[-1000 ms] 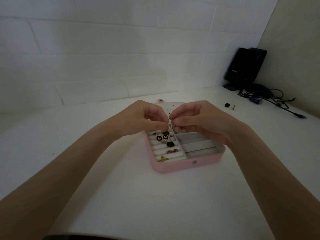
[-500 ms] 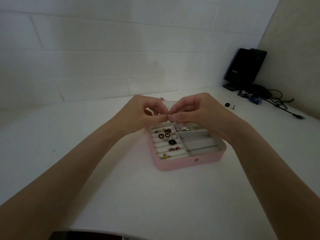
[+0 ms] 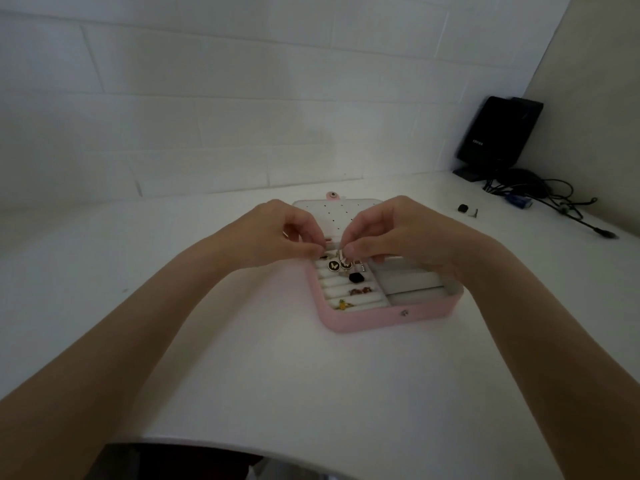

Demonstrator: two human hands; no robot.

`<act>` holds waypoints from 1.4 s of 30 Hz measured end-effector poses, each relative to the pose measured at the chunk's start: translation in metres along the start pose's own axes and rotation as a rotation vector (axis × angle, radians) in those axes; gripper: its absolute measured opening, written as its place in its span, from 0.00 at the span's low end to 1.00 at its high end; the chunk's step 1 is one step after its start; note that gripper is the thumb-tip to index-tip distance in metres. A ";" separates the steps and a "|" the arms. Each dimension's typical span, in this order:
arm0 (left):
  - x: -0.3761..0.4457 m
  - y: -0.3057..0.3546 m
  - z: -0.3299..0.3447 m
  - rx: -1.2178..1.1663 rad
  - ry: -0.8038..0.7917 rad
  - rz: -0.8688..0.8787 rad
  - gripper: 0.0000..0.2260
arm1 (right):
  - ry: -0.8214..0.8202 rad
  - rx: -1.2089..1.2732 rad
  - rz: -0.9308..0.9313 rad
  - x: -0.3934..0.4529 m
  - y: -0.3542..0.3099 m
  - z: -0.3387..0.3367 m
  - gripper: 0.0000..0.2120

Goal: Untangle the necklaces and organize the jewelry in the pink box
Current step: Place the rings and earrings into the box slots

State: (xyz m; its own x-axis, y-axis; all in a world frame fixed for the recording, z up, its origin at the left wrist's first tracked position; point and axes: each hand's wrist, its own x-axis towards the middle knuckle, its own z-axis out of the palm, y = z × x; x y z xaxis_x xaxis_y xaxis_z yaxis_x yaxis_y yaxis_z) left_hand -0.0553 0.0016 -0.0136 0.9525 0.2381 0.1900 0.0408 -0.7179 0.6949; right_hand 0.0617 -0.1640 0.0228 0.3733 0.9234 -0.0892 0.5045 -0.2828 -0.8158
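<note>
Loss of the small silvery piece (image 3: 341, 253) is the main risk judged here: it is pinched between the fingertips of the left hand (image 3: 277, 233) and the right hand (image 3: 391, 233), both curled tight, just above the far end of the pink box (image 3: 374, 318). What kind of jewelry it is cannot be told at this size. A slip would probably drop it among the ring rolls (image 3: 360, 303), onto the butterfly studs (image 3: 334, 265) or the black stone (image 3: 355, 277), where a fine chain could snag again. A sharp pull apart could tighten a knot instead of freeing it. The box lies open on the white counter (image 3: 242, 375), its perforated lid (image 3: 332, 211) flat on the far side. Room is wide to the left and near; the near counter edge curves close to the body. At far right, a black device (image 3: 498, 133) and cables (image 3: 554, 199) are kept well apart
</note>
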 end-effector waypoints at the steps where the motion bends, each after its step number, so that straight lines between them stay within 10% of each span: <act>1: -0.001 0.000 -0.001 -0.007 0.000 -0.008 0.04 | -0.015 -0.029 -0.009 0.002 -0.003 -0.001 0.03; 19: -0.005 0.006 -0.004 0.016 -0.104 -0.166 0.05 | -0.262 -0.450 -0.034 0.014 -0.021 0.016 0.08; 42: 0.000 0.011 -0.008 -0.011 -0.080 -0.119 0.02 | -0.117 -0.374 -0.061 0.015 -0.018 0.005 0.07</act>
State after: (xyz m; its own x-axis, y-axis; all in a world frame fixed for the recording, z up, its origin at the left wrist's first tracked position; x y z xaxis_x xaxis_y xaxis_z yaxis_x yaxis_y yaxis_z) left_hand -0.0573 -0.0008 0.0001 0.9621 0.2680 0.0498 0.1525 -0.6805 0.7167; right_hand 0.0536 -0.1440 0.0333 0.2534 0.9587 -0.1291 0.7797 -0.2814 -0.5594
